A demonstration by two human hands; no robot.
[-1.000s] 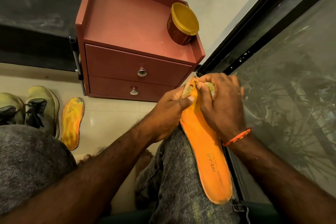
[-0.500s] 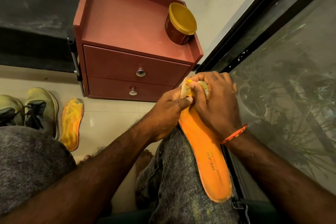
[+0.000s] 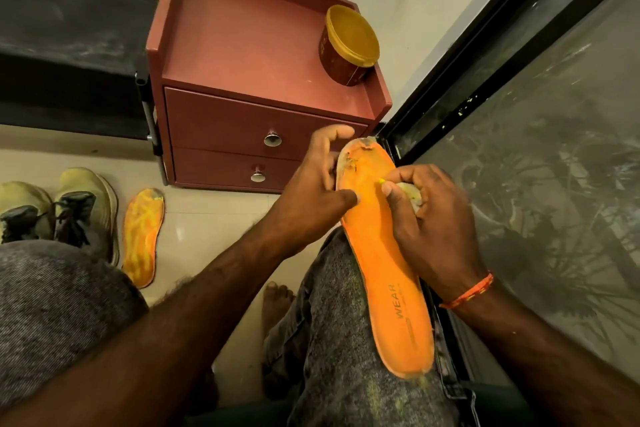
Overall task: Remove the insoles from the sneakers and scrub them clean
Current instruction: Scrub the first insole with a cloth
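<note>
Orange foam insole printed "WEAR", toe frayed, lies along the right knee; left hand pinches its edge, right hand grips a pale scrubbing pad. Lidded brown round tub stands at the red cabinet top's right corner.

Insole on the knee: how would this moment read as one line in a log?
step: scrubbing | orange insole: on knee, toe end worn | left hand: steadies its edge | right hand: rubs with a pale wad | second insole: on floor
</note>
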